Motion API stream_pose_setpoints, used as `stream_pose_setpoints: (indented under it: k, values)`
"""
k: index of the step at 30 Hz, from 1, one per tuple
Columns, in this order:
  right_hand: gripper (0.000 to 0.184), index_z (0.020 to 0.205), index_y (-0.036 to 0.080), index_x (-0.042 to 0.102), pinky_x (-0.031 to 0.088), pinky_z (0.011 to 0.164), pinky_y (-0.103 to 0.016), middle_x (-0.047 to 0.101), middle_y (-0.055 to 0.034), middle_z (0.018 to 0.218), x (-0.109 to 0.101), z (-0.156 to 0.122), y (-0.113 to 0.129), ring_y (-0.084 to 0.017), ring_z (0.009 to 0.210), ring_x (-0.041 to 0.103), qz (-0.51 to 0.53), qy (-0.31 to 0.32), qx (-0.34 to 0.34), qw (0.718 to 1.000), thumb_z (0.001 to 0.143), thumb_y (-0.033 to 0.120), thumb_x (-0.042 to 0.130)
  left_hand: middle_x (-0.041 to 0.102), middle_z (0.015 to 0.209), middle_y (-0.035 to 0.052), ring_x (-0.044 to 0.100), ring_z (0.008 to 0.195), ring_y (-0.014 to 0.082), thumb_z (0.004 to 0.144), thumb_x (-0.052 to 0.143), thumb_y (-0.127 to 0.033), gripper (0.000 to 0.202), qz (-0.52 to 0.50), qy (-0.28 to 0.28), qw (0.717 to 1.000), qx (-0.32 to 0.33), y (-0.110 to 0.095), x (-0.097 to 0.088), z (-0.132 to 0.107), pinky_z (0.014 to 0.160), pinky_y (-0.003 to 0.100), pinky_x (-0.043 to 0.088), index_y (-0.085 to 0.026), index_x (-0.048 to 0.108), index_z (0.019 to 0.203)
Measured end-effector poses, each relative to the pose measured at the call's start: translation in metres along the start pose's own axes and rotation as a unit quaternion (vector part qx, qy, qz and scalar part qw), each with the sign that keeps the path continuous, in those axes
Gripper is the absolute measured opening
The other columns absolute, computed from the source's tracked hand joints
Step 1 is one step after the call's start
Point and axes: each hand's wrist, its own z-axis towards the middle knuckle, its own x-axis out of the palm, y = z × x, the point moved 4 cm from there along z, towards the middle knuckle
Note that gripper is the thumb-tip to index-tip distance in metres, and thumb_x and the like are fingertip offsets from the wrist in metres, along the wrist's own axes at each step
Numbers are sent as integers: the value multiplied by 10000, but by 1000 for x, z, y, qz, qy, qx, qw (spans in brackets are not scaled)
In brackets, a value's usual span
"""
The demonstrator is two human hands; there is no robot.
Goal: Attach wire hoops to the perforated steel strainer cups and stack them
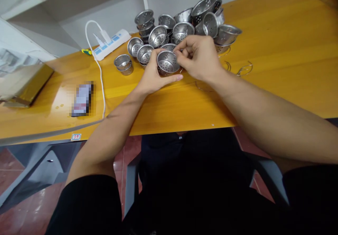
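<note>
A perforated metal strainer cup [168, 62] is tilted with its open mouth toward me, above the near side of the pile. My left hand [154, 74] is wrapped round its left and lower side, thumb along the front. At the cup's upper right rim my right hand [196, 56] has thumb and forefinger pinched together; what sits between those fingertips is too small to make out. Behind both hands stands a pile of similar metal cups [183, 31], some stacked in one another. Bent wire pieces [245, 68] lie on the table right of my right hand.
Two nested cups [123, 64] stand left of the pile. Behind them is a white power strip [112, 45], its white cable [102, 87] running to the table's front edge. A phone [82, 99] and a cardboard box [26, 83] lie on the left of the wooden table [285, 48].
</note>
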Motion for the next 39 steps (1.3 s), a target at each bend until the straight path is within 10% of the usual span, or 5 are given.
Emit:
stream_pose_setpoints:
  k: [9, 17, 39]
  values:
    - [383, 1091, 323, 831, 620, 723, -494, 636, 14, 721, 7, 5, -6, -241, 637, 554, 18, -3, -40, 999, 1108, 675, 982, 729, 1526, 123, 808, 1423, 378, 955, 869, -1128, 1189, 25, -19, 999, -13, -15, -4, 4, 1355, 588, 616, -289, 496, 1711]
    - [692, 1174, 306, 897, 670, 783, -434, 854, -20, 961, -11, 13, -6, -214, 786, 726, 181, 186, -10, 966, 887, 883, 1148, 769, 1380, 85, 844, 1246, 314, 1072, 748, -1107, 1011, -45, 5, 999, -20, -25, -10, 4, 1289, 594, 658, -266, 624, 1620]
    - [782, 913, 308, 742, 628, 778, -418, 676, 51, 734, 3, 11, -11, -211, 784, 641, 210, 148, 31, 966, 647, 784, 1302, 689, 1570, 127, 785, 1476, 396, 1031, 737, -1154, 1164, 25, 21, 999, 3, -4, -6, 3, 1410, 676, 571, -290, 466, 1762]
